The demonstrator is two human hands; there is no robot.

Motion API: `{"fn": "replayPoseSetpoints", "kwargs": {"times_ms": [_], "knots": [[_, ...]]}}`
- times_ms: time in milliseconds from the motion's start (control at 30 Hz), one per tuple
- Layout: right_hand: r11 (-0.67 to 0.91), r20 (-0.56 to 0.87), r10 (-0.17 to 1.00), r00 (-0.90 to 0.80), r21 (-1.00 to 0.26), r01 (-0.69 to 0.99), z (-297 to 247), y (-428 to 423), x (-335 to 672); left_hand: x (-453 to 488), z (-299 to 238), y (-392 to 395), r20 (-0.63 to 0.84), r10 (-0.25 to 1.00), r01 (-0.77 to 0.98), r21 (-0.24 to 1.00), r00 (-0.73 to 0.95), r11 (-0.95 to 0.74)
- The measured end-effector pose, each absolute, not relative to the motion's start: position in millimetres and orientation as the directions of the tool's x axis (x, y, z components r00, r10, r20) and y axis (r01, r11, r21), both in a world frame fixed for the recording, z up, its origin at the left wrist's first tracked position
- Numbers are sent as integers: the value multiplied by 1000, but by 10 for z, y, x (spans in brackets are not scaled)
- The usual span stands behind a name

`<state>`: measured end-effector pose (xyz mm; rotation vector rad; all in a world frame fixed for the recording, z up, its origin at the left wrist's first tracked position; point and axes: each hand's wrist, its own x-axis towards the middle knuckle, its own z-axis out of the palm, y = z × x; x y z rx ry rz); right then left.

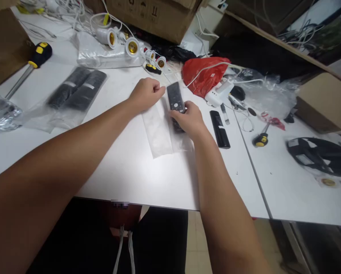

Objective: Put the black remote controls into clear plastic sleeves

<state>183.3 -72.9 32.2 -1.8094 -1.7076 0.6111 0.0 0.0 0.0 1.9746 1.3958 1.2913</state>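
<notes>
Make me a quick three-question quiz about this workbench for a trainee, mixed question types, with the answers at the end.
1. True or false: the right hand holds the dark remote.
2. What colour is the crumpled plastic bag beyond the right hand? A) green B) red C) blue
3. Fill in: the large screwdriver at the picture's left has a black and ____ handle.

Key: 1. True. 2. B. 3. Yellow.

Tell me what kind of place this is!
Probably a small workshop for electrical things. A screwdriver is on the left, lamp sockets sit near a big cardboard box, and the right hand holds a remote control.
</notes>
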Motion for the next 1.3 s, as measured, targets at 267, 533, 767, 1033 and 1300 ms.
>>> {"fn": "replayPoseSetpoints", "kwargs": {"times_ms": [267, 533, 767, 1033, 1300], "knots": [[-82, -100, 974, -204, -992, 95, 304, -713, 1792, 13, 28, -13, 493, 870, 364, 811, -6, -457], [-152, -160, 950, -269, -987, 47, 330, -703, 1831, 81, -18, 120, 293, 956, 143, 948, -34, -285], [-158, -168, 931, -324, -986, 58, 359, -681, 1866, 82, 22, 77, 299, 952, 175, 943, -69, -284], [-190, -184, 932, -313, -982, 14, 329, -651, 1896, 45, 59, 6, 422, 897, 327, 872, -128, -363], [-204, -184, 908, -377, -979, -14, 339, -650, 1930, 49, 41, 15, 409, 897, 321, 883, -166, -343]]}}
